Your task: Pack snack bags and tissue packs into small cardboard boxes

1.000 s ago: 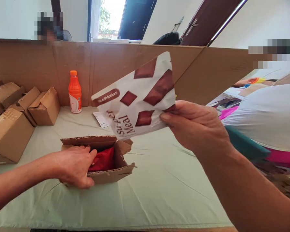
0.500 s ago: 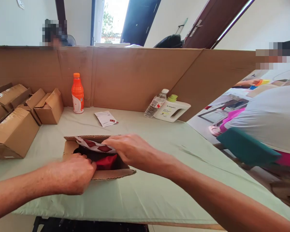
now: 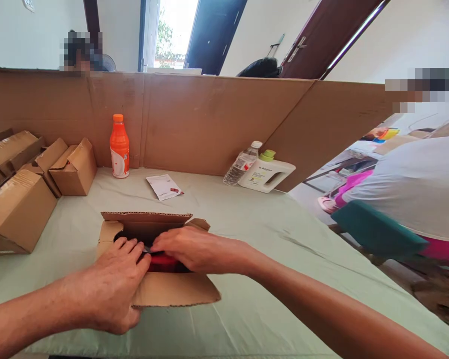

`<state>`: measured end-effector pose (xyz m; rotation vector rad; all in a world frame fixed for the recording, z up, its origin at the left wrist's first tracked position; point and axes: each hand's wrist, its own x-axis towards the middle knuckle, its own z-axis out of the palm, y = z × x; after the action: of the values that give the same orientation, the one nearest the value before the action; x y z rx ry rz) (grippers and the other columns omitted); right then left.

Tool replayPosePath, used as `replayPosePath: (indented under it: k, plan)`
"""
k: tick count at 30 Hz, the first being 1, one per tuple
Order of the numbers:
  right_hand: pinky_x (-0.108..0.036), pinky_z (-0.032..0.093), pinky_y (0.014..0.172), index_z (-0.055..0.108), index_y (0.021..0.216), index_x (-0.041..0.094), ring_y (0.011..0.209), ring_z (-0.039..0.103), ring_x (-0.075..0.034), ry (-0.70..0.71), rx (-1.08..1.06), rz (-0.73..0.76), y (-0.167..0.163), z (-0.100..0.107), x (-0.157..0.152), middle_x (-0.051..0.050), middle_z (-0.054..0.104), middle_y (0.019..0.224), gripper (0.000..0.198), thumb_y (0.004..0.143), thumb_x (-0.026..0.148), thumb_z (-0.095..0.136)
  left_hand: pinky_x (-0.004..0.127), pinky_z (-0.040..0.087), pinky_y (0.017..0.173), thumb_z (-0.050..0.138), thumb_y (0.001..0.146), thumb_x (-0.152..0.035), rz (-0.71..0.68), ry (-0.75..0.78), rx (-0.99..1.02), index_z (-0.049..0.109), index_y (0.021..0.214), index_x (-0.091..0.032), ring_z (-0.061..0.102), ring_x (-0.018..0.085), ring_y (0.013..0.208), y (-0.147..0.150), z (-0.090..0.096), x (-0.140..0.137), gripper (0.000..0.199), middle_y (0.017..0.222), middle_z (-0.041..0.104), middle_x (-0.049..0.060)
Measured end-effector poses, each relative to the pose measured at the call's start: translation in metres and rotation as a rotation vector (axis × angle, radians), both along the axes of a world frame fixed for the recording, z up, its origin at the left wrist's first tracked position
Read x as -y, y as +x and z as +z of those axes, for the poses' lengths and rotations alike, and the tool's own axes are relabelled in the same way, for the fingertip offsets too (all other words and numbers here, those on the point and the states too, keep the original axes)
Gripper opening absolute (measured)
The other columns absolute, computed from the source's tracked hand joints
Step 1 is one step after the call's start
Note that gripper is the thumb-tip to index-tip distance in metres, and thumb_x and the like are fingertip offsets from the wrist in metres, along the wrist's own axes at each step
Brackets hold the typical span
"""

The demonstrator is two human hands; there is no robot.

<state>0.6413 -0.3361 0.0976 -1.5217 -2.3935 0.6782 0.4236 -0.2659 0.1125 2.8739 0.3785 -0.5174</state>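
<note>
At seven o'clock in my view, the carton (image 3: pixel 175 290) stands open, likely for access; over its red packet (image 3: pixel 164 263) my left hand (image 3: pixel 110 289) and right hand (image 3: pixel 196 250) nearly meet, grips hidden.

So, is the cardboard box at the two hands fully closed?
No, the cardboard box is open: its near flap is folded outward, and a red item shows inside between the left hand and right hand.

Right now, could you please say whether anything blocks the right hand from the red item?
Nothing visible does: the right hand reaches into the open box, by the red item; contact is unclear.
</note>
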Motion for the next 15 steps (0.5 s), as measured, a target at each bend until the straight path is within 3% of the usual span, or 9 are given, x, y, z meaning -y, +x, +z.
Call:
replayPosePath:
  k: [3, 6, 8, 10, 13, 15]
  plan:
    - [-0.030, 0.056, 0.084, 0.074, 0.114, 0.020, 0.096, 0.073, -0.018, 0.259, -0.235, -0.248, 0.033, 0.025, 0.002, -0.006, 0.078, 0.108, 0.032, 0.101, 0.025, 0.046, 0.066, 0.032, 0.114, 0.067, 0.070, -0.029, -0.007, 0.020, 0.030, 0.059, 0.134, -0.004, 0.061, 0.042, 0.116, 0.001, -0.002, -0.001, 0.070, 0.125, 0.065, 0.025]
    - [-0.029, 0.056, 0.074, 0.073, 0.114, 0.017, 0.089, 0.072, -0.018, 0.386, -0.201, -0.630, 0.074, 0.021, -0.030, -0.007, 0.078, 0.104, 0.034, 0.102, 0.029, 0.043, 0.068, 0.038, 0.107, 0.068, 0.069, -0.031, -0.041, 0.063, 0.080, 0.054, 0.140, -0.001, 0.061, 0.046, 0.115, -0.002, -0.017, -0.003, 0.078, 0.129, 0.063, 0.029]
    - [-0.031, 0.055, 0.083, 0.070, 0.119, 0.017, 0.101, 0.071, -0.019, 0.223, 0.081, -0.775, 0.094, -0.003, -0.066, -0.009, 0.076, 0.115, 0.033, 0.101, 0.024, 0.043, 0.068, 0.041, 0.102, 0.068, 0.071, -0.034, -0.082, 0.124, 0.148, 0.054, 0.141, -0.001, 0.060, 0.049, 0.115, -0.005, -0.039, -0.006, 0.079, 0.132, 0.061, 0.032]
    - [-0.032, 0.054, 0.092, 0.068, 0.125, 0.017, 0.112, 0.068, -0.022, 0.138, 0.177, -0.788, 0.105, -0.037, -0.105, -0.011, 0.071, 0.129, 0.033, 0.095, 0.024, 0.058, 0.066, 0.042, 0.100, 0.064, 0.079, -0.032, -0.126, 0.234, 0.250, 0.055, 0.140, -0.003, 0.062, 0.049, 0.114, -0.008, -0.068, -0.010, 0.069, 0.130, 0.063, 0.032]
    - [-0.041, 0.051, 0.099, 0.060, 0.136, 0.013, 0.122, 0.062, -0.031, 0.063, 0.291, -0.824, 0.101, -0.085, -0.155, -0.020, 0.061, 0.140, 0.057, 0.088, 0.040, 0.072, 0.061, 0.042, 0.100, 0.050, 0.092, -0.021, -0.167, 0.422, 0.394, 0.054, 0.142, -0.009, 0.065, 0.043, 0.114, -0.012, -0.107, -0.017, 0.051, 0.124, 0.068, 0.028]
    - [-0.049, 0.051, 0.101, 0.057, 0.139, 0.011, 0.124, 0.060, -0.034, 0.016, 0.376, -0.868, 0.093, -0.108, -0.179, -0.021, 0.059, 0.140, 0.064, 0.089, 0.049, 0.071, 0.059, 0.041, 0.100, 0.045, 0.095, -0.018, -0.196, 0.493, 0.444, 0.054, 0.141, -0.011, 0.067, 0.041, 0.111, -0.013, -0.118, -0.021, 0.048, 0.121, 0.070, 0.025]
